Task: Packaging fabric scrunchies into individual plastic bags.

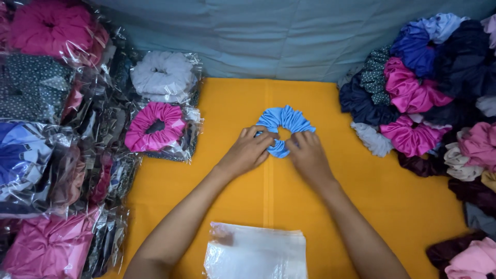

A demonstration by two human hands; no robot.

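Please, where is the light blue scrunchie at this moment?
In the head view, the light blue scrunchie lies mid-frame on the orange cloth, its near edge pinched by the left hand and right hand.

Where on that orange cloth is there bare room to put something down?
The orange cloth is bare between the blue scrunchie and the bagged scrunchies on the left. It is also bare right of the right hand, up to the loose pile. The near middle holds a stack of clear bags. Both side edges are crowded.
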